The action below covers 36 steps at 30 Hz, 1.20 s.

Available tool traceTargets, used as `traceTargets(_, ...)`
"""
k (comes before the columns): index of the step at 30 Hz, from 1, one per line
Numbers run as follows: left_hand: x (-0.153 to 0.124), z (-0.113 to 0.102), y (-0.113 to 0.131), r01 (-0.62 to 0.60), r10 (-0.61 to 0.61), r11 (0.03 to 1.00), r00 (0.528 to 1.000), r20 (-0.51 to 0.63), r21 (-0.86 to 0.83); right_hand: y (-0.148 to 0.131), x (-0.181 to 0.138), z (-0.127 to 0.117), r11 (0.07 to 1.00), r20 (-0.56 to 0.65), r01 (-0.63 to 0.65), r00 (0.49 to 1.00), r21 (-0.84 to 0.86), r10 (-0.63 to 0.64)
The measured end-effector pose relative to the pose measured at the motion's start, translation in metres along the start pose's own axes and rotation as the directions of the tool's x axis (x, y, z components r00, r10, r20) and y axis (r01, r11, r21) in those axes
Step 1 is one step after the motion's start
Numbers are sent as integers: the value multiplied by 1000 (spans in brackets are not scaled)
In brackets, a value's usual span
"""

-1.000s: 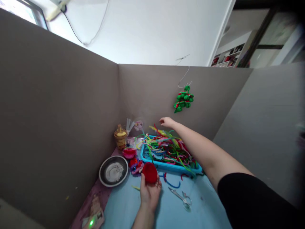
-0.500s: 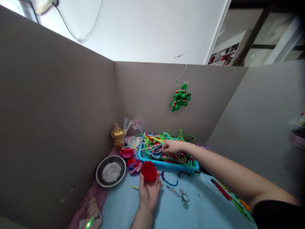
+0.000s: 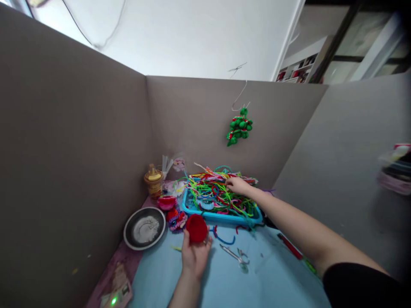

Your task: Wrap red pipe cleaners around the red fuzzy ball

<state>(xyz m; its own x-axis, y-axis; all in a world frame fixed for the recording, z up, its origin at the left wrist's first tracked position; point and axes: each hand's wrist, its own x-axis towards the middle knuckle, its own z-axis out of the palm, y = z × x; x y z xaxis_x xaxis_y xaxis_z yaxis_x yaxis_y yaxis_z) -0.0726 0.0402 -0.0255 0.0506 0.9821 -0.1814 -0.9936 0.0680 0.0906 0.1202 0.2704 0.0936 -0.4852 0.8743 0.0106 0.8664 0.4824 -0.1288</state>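
Observation:
My left hand (image 3: 195, 258), palm up with fingers curled round it, holds a red, fuzzy, bowl-shaped piece (image 3: 196, 228) above the table, just in front of the blue tray (image 3: 221, 217). Over the right part of the tray, my right hand (image 3: 238, 186) has its fingers pinched on pipe cleaners (image 3: 213, 191) of many colours in the heap; which strands it holds is unclear. A bent blue-and-red pipe cleaner (image 3: 226, 242) and a pair of scissors (image 3: 236, 256) lie on the table to the right of my left hand.
A metal bowl (image 3: 145, 228) with small pale bits stands at left, beside pink (image 3: 167, 202) and purple-red (image 3: 177, 220) fuzzy pieces. Behind is a brown lidded cup (image 3: 153, 182). Grey partitions (image 3: 199, 119) enclose the table; a green ornament (image 3: 240, 126) hangs at the back.
My right hand has moved back and slightly right, and pipe cleaners are now pushed up toward the tray's rear. The left hand still holds the red piece. The view has shifted a little.

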Motion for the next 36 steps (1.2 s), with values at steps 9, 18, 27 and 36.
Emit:
traceTargets(9, 2, -7, -1, -7, 7, 1000, 1000, 15, 9, -12, -2, 27, 992, -21, -119, 993, -31, 118)
traceTargets(18, -1, 1, -2, 5, -5, 1000, 1000, -22, 2, -47, 21, 37, 998, -87, -57, 994, 31, 59)
traceTargets(27, -2, 3, 0, 11, -14, 999, 998, -66, -41, 10, 30, 18, 931, -139, -351, 921, 102, 363)
traceTargets(36, -2, 3, -2, 20, -23, 999, 995, -95, -29, -11, -34, 44, 989, -61, 39, 998, 140, -31)
